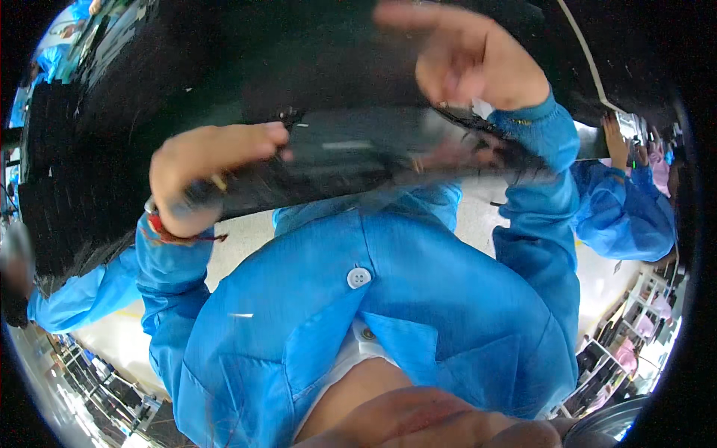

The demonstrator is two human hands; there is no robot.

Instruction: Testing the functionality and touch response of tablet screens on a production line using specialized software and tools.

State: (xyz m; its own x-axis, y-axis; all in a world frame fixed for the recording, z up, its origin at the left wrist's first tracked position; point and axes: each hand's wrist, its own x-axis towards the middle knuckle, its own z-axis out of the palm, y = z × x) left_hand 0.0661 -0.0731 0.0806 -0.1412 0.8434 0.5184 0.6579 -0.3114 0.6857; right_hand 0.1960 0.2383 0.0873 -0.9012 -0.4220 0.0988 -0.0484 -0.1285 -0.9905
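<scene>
My left hand (213, 153) hovers at the left over a black work surface (314, 52), its fingers stretched toward the right and nothing visible in them. A red cord (168, 230) circles that wrist. Farther out on the right, my right hand (482, 60) is raised, smeared by motion. Its forefinger points left, the other fingers are loosely bent, and no object shows in it. A small white piece (482, 109) lies by its cuff. Between my forearms runs a glossy dark strip (351, 153) with blurred hand-like reflections; whether it is film or the surface's edge is unclear.
A person in a blue sleeve (624, 205) works at the right, one hand (615, 142) upright there. Another blue sleeve (82, 295) shows at the left. Racks (635, 313) stand behind on the right. A pale line (586, 48) crosses the dark surface.
</scene>
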